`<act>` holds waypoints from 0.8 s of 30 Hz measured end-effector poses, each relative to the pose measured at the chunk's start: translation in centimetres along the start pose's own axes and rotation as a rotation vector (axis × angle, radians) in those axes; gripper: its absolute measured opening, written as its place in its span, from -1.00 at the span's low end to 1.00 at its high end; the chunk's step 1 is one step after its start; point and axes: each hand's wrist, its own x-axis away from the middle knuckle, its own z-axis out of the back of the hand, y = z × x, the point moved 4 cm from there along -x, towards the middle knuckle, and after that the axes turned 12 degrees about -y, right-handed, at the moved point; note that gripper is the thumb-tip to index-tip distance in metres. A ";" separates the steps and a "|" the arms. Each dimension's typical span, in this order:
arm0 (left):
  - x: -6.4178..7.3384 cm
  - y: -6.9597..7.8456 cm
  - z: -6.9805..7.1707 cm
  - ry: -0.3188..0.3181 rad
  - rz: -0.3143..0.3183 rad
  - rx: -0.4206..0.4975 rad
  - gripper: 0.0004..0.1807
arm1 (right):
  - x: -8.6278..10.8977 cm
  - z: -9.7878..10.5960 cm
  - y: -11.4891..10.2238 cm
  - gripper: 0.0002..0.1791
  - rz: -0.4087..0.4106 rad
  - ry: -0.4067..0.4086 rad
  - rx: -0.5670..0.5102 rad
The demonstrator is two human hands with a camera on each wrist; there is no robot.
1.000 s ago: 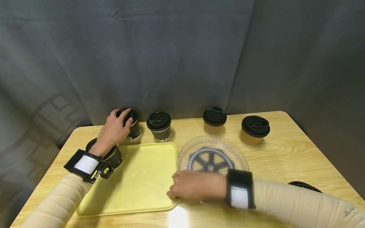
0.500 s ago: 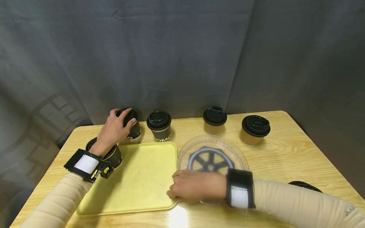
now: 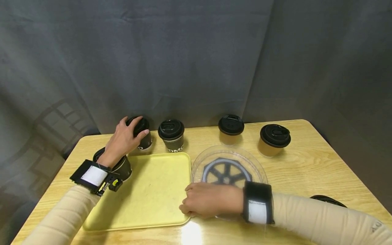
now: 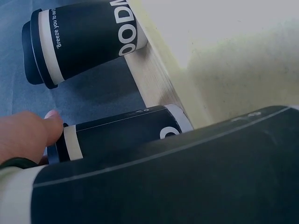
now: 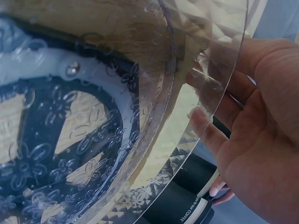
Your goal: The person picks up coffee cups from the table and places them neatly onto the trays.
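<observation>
My left hand point(image 3: 124, 137) reaches over a black paper cup point(image 3: 145, 141) at the back left, fingers spread on its black lid and thumb held out from the lid's side. In the left wrist view the thumb point(image 4: 53, 125) shows beside the lid end of that cup. My right hand point(image 3: 205, 200) lies at the front right corner of a yellow tray point(image 3: 153, 190), its fingers curled at the tray's edge. A clear patterned dish point(image 3: 260, 170) with a dark spoked wheel shape point(image 3: 226, 170) beneath it lies partly under the right wrist; its rim point(image 5: 224, 79) overlaps the fingers in the right wrist view.
Another lidded black cup point(image 3: 122, 170) stands on the tray's left, under the left wrist. A third black cup point(image 3: 174, 144) stands behind the tray. Two brown cups with black lids point(image 3: 231, 125) stand at the back right. A black coiled thing point(image 3: 327, 200) lies beyond the right forearm.
My left thumb has moved outward, away from the lid of the cup, while the fingers stay over it. The right hand, tray and cups have kept their places.
</observation>
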 end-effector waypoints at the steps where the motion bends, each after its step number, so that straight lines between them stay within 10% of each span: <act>1: 0.0 0.0 0.0 -0.003 -0.002 0.000 -0.29 | 0.0 0.0 0.0 -0.66 0.001 0.000 -0.001; 24: -0.1 0.1 0.1 0.011 0.007 0.009 -0.30 | -0.2 -0.2 0.1 -0.69 0.003 0.014 0.006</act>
